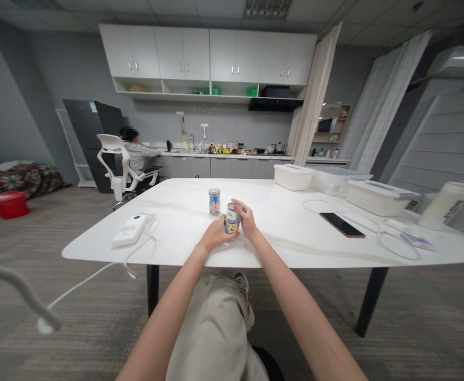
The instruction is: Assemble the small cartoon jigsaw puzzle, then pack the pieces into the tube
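Observation:
Both my hands are on a small colourful printed can (231, 219) over the near edge of the white table (184, 248). My left hand (215, 236) wraps the can's lower left side with curled fingers. My right hand (246, 218) grips its right side and top, fingers bent around it. A second, similar can (214, 201) with a silver lid stands upright on the table just behind and to the left, untouched.
A white power bank (129, 230) with a cable lies at the left of the table. A dark phone (342, 224), white cables and lidded white boxes (376, 196) sit to the right. A person sits in a white chair (116, 166) by the far kitchen counter.

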### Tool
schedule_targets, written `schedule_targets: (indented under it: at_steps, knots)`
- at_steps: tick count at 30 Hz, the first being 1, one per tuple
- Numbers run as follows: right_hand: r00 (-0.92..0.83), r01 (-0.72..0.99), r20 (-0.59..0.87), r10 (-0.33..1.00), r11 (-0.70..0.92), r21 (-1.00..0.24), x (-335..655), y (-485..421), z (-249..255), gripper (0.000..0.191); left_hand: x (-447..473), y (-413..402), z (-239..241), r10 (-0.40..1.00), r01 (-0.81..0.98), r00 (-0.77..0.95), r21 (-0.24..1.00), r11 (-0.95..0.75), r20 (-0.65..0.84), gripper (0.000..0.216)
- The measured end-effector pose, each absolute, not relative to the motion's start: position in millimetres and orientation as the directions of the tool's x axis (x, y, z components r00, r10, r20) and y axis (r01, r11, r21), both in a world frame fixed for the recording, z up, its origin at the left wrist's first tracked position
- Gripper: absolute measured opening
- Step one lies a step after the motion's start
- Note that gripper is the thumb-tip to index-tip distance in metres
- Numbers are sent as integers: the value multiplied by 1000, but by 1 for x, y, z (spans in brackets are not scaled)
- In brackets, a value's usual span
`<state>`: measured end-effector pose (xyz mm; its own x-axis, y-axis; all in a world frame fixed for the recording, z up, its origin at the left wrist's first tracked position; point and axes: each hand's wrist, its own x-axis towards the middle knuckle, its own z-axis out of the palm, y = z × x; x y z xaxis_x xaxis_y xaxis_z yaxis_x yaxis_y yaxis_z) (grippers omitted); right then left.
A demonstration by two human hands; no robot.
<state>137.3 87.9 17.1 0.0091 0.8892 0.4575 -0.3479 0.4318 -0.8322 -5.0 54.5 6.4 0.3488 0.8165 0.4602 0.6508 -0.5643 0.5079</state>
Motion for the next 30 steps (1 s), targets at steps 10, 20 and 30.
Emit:
schedule_targets:
  at_steps: [10,20,30]
  knots:
    - [28,-606,327,945,276,-746,145,86,25,40,-6,55,4,772,709,393,371,-600,499,41]
    - [322,-224,57,945,134,-965,151,107,10,53,-8,60,4,715,713,398,296,-635,575,44]
    - [392,239,234,890,147,-960,157,115,-8,44,-10,63,3,684,654,458,306,-692,567,46]
